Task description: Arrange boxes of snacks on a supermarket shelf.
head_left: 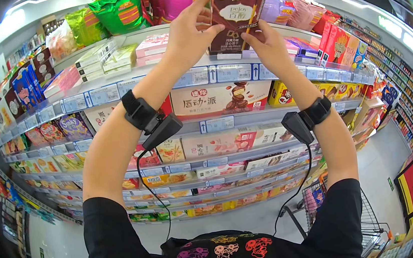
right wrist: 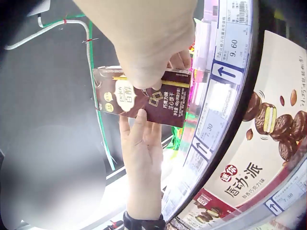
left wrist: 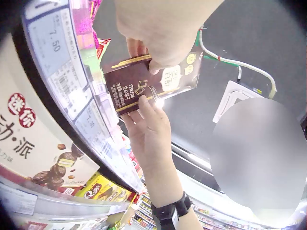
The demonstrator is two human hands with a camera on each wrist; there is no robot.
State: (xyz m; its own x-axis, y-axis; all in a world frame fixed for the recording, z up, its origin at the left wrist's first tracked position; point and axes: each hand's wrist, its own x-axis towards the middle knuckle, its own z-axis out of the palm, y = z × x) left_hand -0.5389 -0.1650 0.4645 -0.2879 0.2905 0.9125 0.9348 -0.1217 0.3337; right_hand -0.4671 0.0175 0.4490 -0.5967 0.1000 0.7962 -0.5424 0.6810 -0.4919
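Observation:
A dark brown Pejoy chocolate biscuit stick box (head_left: 233,13) is held up at the top shelf, its printed front towards the head camera. My left hand (head_left: 190,36) grips its left side, thumb on the front and fingers partly hidden behind. On the other side my right hand (head_left: 269,46) holds the lower right part, thumb pressed flat near the edge. Both wrist views show the box (left wrist: 165,81) between the two hands, with the right hand's thumb (left wrist: 146,106) on its face.
Price labels line the shelf edge (head_left: 161,83) just below the hands. Snack bags (head_left: 121,12) stand above, and biscuit cartons (head_left: 221,98) fill the shelves beneath. Pink and white boxes (head_left: 152,44) sit left of the hands. A shopping cart (head_left: 369,212) stands at the lower right.

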